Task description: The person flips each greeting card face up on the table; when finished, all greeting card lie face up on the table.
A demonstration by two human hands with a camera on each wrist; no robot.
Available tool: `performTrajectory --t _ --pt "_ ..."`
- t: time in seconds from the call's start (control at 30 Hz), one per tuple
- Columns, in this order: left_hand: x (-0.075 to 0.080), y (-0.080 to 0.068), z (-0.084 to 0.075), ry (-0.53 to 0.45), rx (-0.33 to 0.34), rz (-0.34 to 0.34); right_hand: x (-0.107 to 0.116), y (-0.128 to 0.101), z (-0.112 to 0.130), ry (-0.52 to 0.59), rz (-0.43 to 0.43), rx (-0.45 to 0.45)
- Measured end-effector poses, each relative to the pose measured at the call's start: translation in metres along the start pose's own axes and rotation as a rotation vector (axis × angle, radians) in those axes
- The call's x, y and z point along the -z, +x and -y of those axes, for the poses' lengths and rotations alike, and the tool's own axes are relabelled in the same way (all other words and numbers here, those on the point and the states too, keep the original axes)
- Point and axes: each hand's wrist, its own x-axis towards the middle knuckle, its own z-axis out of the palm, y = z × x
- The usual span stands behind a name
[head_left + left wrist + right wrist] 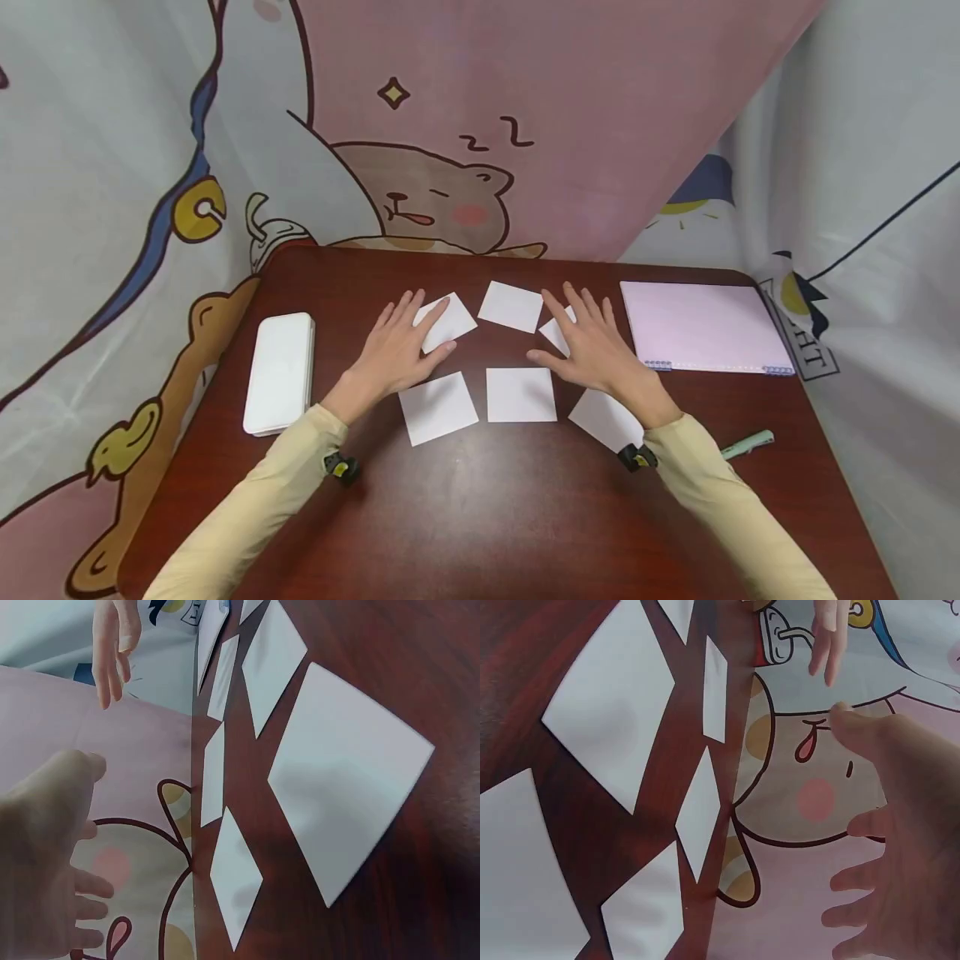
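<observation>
Several white paper squares lie in two rows on a dark wooden table point(480, 517). My left hand point(397, 350) is spread flat, its straight fingers over the far-left square point(453, 321). My right hand point(592, 346) is spread the same way over the far-right square point(557, 335). Whether the fingers press the paper I cannot tell. The far-middle square point(512, 306) lies uncovered between the hands. Three more squares point(438, 407) point(521, 394) point(607, 419) lie in the near row. In the left wrist view the left hand point(45, 855) shows loose fingers beside a near square point(349, 776).
A white flat case point(280, 372) lies at the table's left. At the right lies a pink spiral notebook point(701, 327), with a pale green pen point(747, 444) nearer me by the right edge. A cartoon-printed cloth point(450, 125) hangs behind and around the table.
</observation>
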Motion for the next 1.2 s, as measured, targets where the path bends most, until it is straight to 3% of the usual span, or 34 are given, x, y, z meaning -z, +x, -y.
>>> performTrajectory --t 0.37,0.5,0.67,0.8,1.07,1.2 --pt "-0.012 0.043 -0.006 -0.068 -0.053 0.116 0.001 0.04 -0.005 0.023 0.065 -0.01" --pt "-0.021 0.063 -0.003 -0.189 -0.049 0.16 -0.002 0.052 -0.009 0.062 0.104 -0.02" --pt "-0.036 0.087 0.003 -0.366 0.006 0.217 -0.009 0.061 -0.014 0.114 0.172 -0.065" --pt "-0.048 0.104 0.004 -0.435 0.053 0.261 -0.018 0.07 -0.019 0.134 0.197 -0.102" --pt "-0.066 0.14 -0.008 -0.446 0.043 0.314 -0.037 0.096 -0.032 0.158 0.217 -0.119" --pt "-0.074 0.151 -0.013 -0.441 0.059 0.348 -0.045 0.106 -0.038 0.163 0.251 -0.136"
